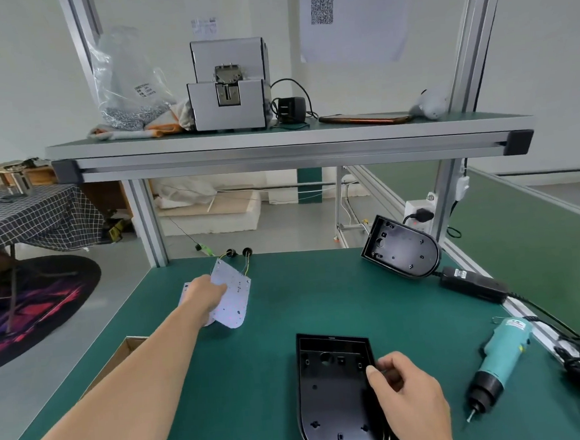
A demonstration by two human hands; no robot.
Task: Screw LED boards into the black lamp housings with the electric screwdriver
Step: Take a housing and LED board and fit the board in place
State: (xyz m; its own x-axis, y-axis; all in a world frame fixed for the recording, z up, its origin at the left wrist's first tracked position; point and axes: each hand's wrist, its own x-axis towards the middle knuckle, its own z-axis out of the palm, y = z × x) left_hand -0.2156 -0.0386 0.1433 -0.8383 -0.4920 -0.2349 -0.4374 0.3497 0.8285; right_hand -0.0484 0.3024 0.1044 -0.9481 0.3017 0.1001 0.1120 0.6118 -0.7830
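Your left hand [207, 291] grips an LED board [231, 294] lifted off the table [258, 376] while your right hand [405, 392] pinches the empty near lamp housing [331, 388], so no board is seated yet and the electric screwdriver [498, 366] lies unused.

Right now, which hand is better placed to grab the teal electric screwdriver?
Right hand: it rests on the near black lamp housing, beside the teal electric screwdriver. Left hand grips the white LED board.
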